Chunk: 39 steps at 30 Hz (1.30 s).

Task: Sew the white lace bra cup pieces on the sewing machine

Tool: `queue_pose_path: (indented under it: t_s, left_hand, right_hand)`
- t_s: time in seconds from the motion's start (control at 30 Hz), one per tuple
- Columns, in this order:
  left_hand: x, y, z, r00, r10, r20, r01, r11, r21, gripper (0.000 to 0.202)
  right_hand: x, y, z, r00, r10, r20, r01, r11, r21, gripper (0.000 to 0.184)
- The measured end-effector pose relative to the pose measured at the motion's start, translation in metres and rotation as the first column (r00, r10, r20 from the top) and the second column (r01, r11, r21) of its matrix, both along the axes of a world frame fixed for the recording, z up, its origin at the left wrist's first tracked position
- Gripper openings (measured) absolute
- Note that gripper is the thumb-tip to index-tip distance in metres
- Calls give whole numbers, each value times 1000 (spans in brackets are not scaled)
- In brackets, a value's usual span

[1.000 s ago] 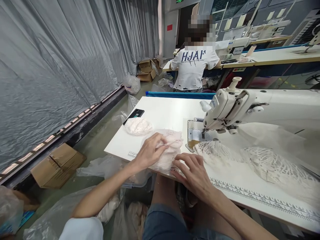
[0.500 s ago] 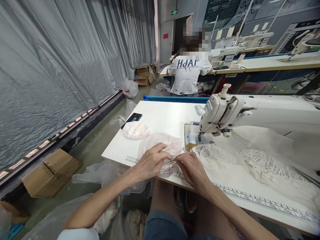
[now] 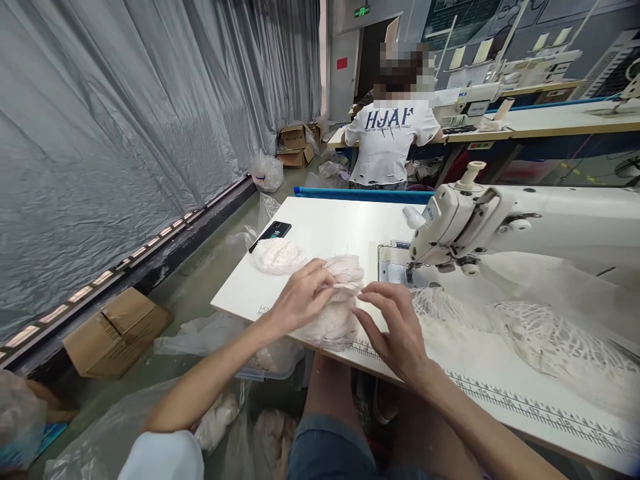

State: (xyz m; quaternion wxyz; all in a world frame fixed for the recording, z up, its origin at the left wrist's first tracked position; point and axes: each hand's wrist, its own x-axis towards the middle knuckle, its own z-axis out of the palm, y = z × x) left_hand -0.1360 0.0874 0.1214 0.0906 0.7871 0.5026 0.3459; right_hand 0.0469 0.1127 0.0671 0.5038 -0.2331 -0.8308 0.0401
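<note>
White worktop (image 3: 340, 217), six-o'clock edge: I watch remotely as the left hand (image 3: 299, 297) pinches pale lace (image 3: 336, 320), which might slip if that pinch slackens, the half-open right hand (image 3: 400, 330) at three o'clock seemingly empty.

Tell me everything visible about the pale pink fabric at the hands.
The pale pink fabric looks thin, soft and lacy, with a few fine darker lines. It lies bunched in folds on the white table, near the front edge. The left hand pinches a fold; the right hand is open beside it, contact unclear.
</note>
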Motion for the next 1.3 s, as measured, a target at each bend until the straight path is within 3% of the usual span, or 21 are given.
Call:
queue_pose_path:
  t_s: [0.13, 0.23, 0.3, 0.43, 0.6, 0.9, 0.97, 1.03, 1.07, 1.17, 1.3]
  left_hand:
    - [-17, 6, 7, 982, -134, -135, 139, 990, 24, 12]
    - [-22, 3, -7, 922, -275, -272, 282, 959, -16, 18]
    - [-23, -1, -18, 914, -293, -280, 298, 954, -25, 20]
    - [-24, -6, -27, 948, -267, -175, 265, 964, -32, 17]
    - [-25, -6, -23, 963, -254, -85, 244, 963, -113, 13]
    - [-21, -20, -16, 976, -205, -73, 191, 968, -161, 17]
    - [-17, -21, -21, 982, -162, -93, 151, 981, -119, 24]
    - [-13, -19, -26, 993, -84, -77, 80, 995, -56, 14]
    - [-11, -18, -28, 998, -42, -45, 41, 999, -37, 6]
    - [-11, -10, -27, 995, 39, 94, -32, 997, -72, 7]
    - [-16, -5, -23, 984, 53, 171, -33, 992, -120, 6]
  right_hand:
    - [-4, -8, -12, 948, 113, 299, -127, 992, 27, 5]
    - [-9, -12, -25, 915, 22, 402, -61, 995, 83, 5]
    - [-11, -13, -29, 915, -10, 403, -33, 994, 100, 8]
    - [-10, -13, -24, 929, 35, 369, -65, 995, 71, 14]
    - [-8, -10, -15, 947, 99, 305, -107, 994, 9, 12]
    - [-14, -4, -13, 947, 61, 314, -81, 995, 51, 15]
    - [-16, -1, -11, 946, 64, 318, -78, 996, 32, 15]
    - [-17, 0, -7, 955, 63, 290, -65, 998, -3, 12]
    - [-18, -1, -4, 966, 41, 256, -41, 999, -8, 10]
    - [-16, -9, -1, 983, -61, 176, 52, 997, 56, 11]
    - [-12, -22, -12, 925, 13, 380, -53, 994, 94, 10]
